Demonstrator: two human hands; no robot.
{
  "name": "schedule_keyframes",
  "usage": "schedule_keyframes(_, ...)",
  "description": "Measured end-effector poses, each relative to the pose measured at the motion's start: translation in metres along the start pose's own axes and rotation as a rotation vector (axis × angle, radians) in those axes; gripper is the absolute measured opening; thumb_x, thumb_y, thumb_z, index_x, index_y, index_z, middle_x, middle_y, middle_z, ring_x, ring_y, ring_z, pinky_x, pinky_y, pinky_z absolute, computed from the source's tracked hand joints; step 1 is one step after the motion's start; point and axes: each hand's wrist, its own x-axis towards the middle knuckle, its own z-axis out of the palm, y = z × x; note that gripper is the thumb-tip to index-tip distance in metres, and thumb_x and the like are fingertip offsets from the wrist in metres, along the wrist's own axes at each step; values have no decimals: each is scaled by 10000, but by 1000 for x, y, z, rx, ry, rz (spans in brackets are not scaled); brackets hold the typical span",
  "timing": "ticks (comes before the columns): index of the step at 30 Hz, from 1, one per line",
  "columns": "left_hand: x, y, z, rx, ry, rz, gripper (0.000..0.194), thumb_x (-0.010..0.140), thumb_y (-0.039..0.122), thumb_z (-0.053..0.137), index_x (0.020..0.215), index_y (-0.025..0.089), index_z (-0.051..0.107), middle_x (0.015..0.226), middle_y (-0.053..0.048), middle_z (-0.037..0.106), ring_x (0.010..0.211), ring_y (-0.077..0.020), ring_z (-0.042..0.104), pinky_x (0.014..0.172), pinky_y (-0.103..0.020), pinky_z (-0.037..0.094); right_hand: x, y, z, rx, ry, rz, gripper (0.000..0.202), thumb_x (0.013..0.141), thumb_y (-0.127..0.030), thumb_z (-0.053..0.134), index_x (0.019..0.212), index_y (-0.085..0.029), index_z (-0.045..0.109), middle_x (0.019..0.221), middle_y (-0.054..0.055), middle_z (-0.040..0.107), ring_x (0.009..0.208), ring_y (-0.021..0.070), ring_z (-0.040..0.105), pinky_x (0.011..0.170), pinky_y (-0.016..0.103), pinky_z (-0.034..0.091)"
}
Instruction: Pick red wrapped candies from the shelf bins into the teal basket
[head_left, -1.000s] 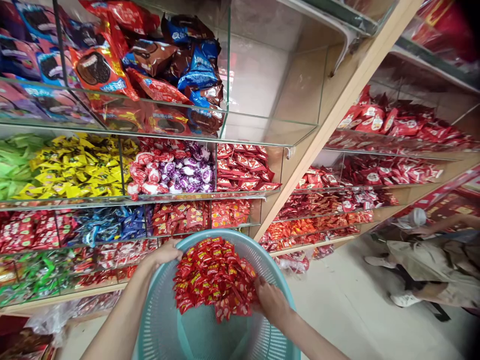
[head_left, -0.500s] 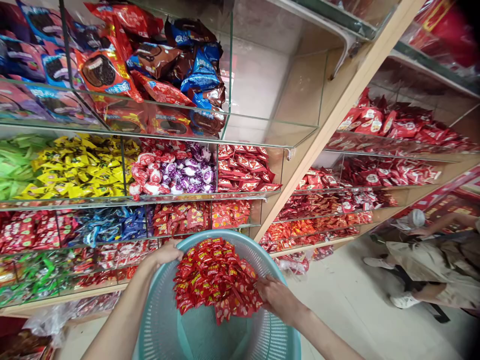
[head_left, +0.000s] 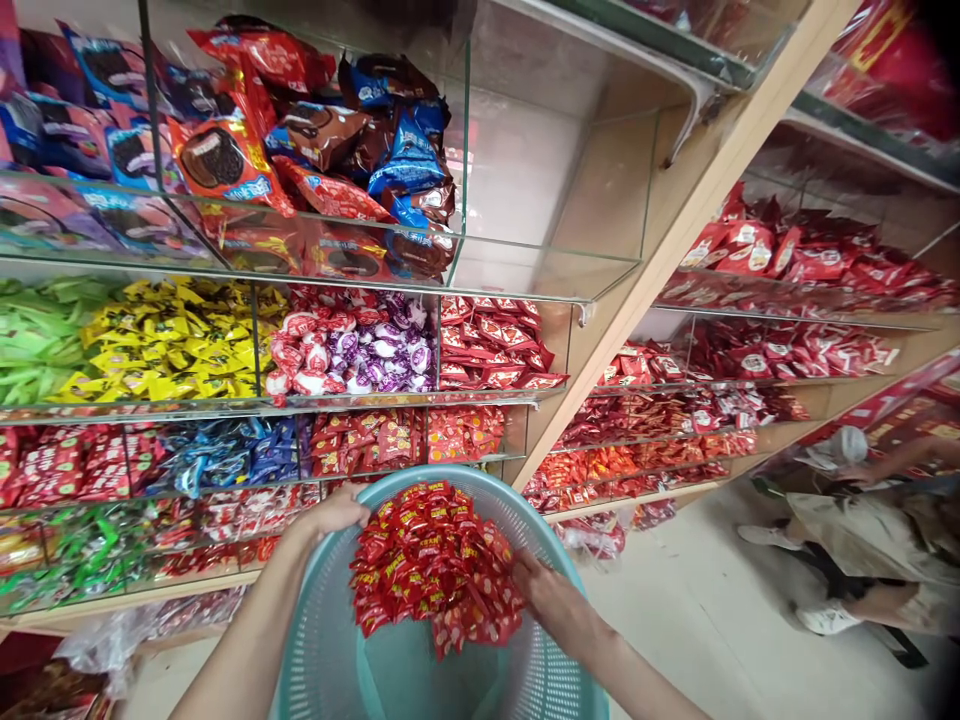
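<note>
A teal plastic basket [head_left: 555, 680] with a perforated wall is in front of me, tilted so that I look into it. Red wrapped candies [head_left: 427, 560], some with yellow lettering, are heaped against its far side; the bottom near me is bare. My left hand [head_left: 341, 512] grips the basket's left rim, fingers closed over the edge. Inside the right part of the basket, my right hand [head_left: 551, 598] is closed against the heap's right edge. Its fingertips are partly hidden among the packets, seemingly pinching some of them.
Glass-fronted shelves ahead hold yellow packets [head_left: 180, 340], red and purple twist-wrapped candies [head_left: 352, 345], and blue packets [head_left: 229, 450]. A wooden upright [head_left: 637, 270] divides the shelving. At the right, a person [head_left: 862, 560] is low over the pale floor [head_left: 690, 620]. A clear plastic bag [head_left: 109, 645] lies lower left.
The shelves have shifted slightly right and down in view. Both hands keep nearly the same places on the basket and the candies.
</note>
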Motion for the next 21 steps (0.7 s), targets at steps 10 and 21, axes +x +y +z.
schedule_keyframes(10, -9, 8, 3, -12, 11, -37, 232, 463, 110, 459, 683, 170, 504, 441, 73, 447, 376, -93, 412, 351, -181, 315, 124, 5, -52, 636, 524, 90, 157, 723, -296, 525, 805, -161, 526, 787, 16, 568, 651, 117, 496, 610, 216, 365)
schedule_keyframes(21, -9, 7, 3, -20, 28, -20, 216, 450, 115, 464, 658, 167, 483, 438, 80, 444, 385, -86, 398, 368, -181, 309, 219, -35, -47, 751, 619, 464, 332, 701, -437, 535, 791, -120, 579, 906, 144, 550, 819, 232, 538, 696, 314, 382)
